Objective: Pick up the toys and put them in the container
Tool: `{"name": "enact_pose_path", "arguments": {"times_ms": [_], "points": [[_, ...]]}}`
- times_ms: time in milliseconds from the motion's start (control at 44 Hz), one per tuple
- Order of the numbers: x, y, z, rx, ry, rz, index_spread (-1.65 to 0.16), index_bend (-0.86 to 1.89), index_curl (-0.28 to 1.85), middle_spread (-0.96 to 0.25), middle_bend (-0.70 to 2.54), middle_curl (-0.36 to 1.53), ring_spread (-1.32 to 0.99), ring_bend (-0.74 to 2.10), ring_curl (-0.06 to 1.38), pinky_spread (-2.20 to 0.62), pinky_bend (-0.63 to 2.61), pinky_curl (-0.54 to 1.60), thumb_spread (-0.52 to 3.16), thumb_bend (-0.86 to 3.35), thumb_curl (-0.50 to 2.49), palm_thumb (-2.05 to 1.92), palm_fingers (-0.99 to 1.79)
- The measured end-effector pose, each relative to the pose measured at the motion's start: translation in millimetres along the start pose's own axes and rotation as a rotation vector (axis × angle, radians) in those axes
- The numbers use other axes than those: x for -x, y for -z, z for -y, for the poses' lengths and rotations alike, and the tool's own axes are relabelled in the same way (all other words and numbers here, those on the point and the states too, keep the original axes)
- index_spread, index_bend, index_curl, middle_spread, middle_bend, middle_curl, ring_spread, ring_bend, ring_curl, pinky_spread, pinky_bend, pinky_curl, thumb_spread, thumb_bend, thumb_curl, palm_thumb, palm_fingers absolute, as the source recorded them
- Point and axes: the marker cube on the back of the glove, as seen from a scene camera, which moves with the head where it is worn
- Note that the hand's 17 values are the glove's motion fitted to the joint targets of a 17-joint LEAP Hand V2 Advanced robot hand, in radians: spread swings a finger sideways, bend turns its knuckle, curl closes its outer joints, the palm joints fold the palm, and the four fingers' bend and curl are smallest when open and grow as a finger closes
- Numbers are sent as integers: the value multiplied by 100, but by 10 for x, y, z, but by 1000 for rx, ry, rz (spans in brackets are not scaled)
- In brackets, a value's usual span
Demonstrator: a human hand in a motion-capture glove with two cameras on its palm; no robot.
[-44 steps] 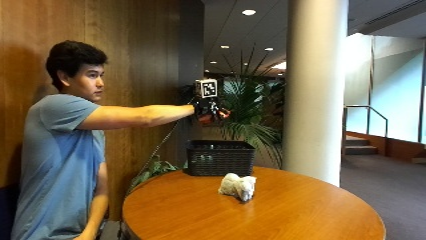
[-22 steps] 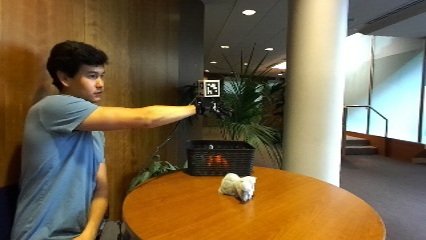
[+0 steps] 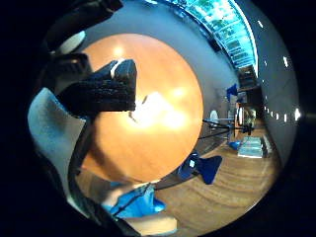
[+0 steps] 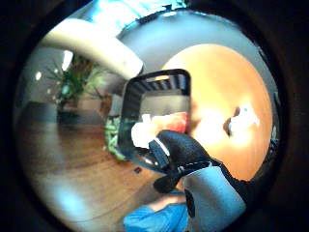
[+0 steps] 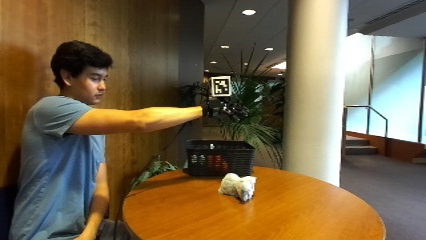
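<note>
A black slatted container (image 5: 220, 157) stood at the far edge of the table, holding a red toy (image 4: 170, 123) and a white one (image 4: 141, 134). A white plush toy (image 5: 238, 186) lay near it.

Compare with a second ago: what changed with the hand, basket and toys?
The orange toy that the gloved right hand held above the black basket a second ago has been let go and now lies inside the basket. The hand, fingers relaxed, still hangs over it on an outstretched arm. The white plush toy stays on the table; the basket has not moved.
</note>
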Motion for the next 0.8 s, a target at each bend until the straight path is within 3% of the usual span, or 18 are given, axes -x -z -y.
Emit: {"name": "enact_pose_path", "arguments": {"times_ms": [114,478,796], "points": [[-392,-125,12,14,-131,-53,-33,15,25,7,17,45,6,70,33,2,148,39,114,-2,37,2,-7],[-1393,-784,-125,114,-316,1,-31,10,23,8,18,42,9,63,30,5,145,37,113,-2,34,3,-13],[-1692,-1669,-236,263,-243,-15,-29,7,19,9,15,38,10,59,28,5,148,37,110,-2,33,3,-20]]}}
